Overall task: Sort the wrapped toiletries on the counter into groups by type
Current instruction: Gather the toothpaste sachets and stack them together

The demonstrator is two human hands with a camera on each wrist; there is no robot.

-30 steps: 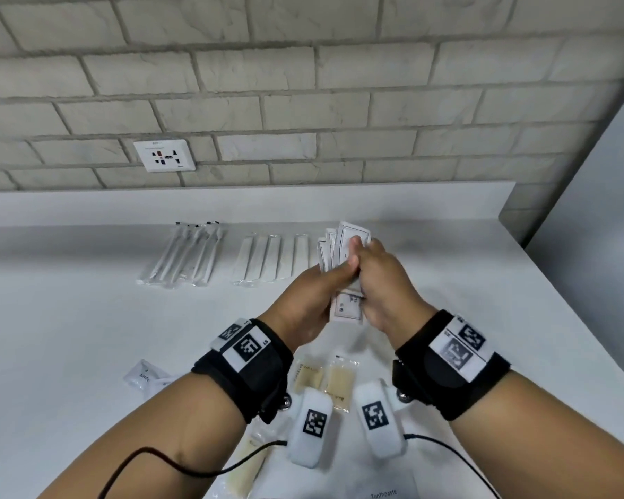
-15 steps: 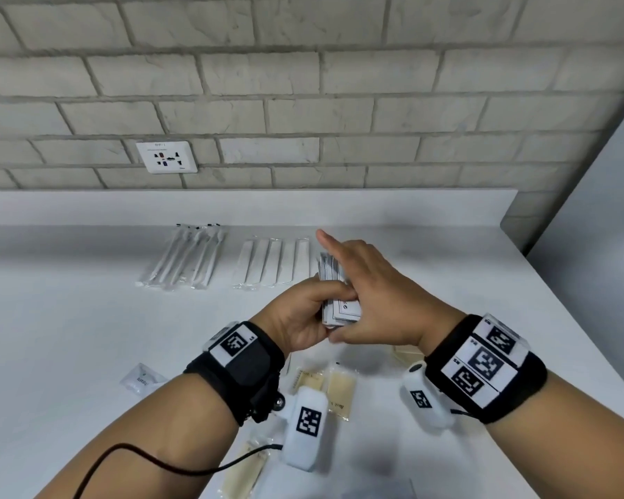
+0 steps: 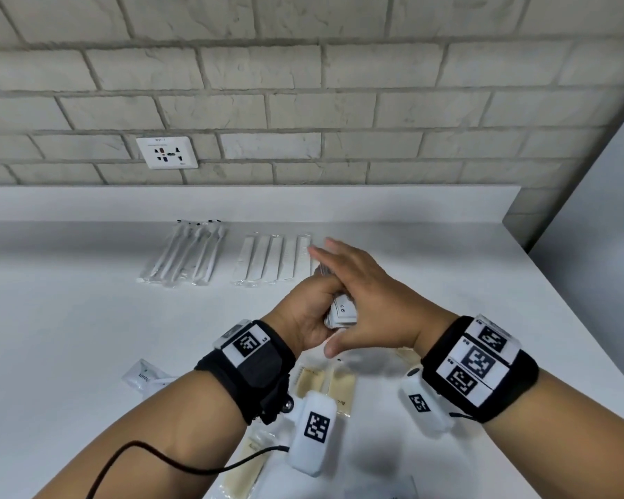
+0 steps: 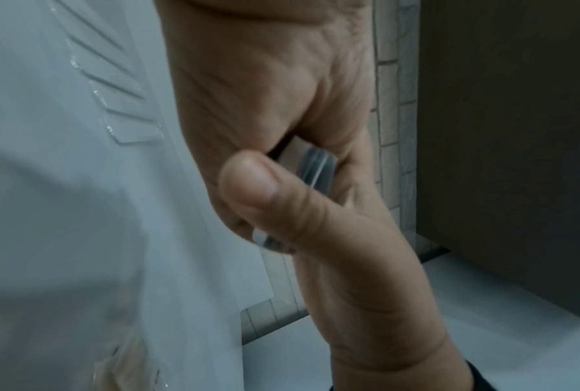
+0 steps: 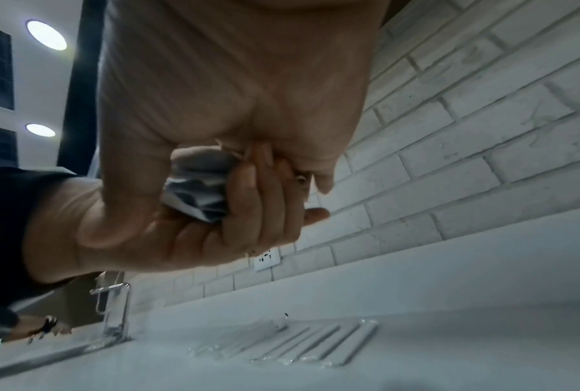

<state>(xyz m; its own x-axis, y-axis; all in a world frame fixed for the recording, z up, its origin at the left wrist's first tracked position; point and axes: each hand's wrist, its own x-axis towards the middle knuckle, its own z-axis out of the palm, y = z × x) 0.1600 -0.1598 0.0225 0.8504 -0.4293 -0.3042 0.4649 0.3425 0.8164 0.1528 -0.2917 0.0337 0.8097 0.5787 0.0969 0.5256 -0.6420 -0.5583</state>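
My left hand grips a stack of small white packets above the counter's middle. My right hand lies flat against the stack's right side, fingers straight and pointing at the wall. The left wrist view shows my thumb clamped over the packet edges. Seen from the right wrist, the left fingers wrap the stack. Wrapped toothbrushes and wrapped combs lie in two rows at the back. Tan sachets lie under my wrists, and a white sachet is to the left.
A brick wall with a socket rises behind a raised ledge. The white counter ends in an edge on the right. A chrome tap stands far left in the right wrist view. Another tan sachet lies near the front.
The fanned packets have been closed into a tight stack. My right hand let go of its pinch and flattened against the stack, turning palm-in.
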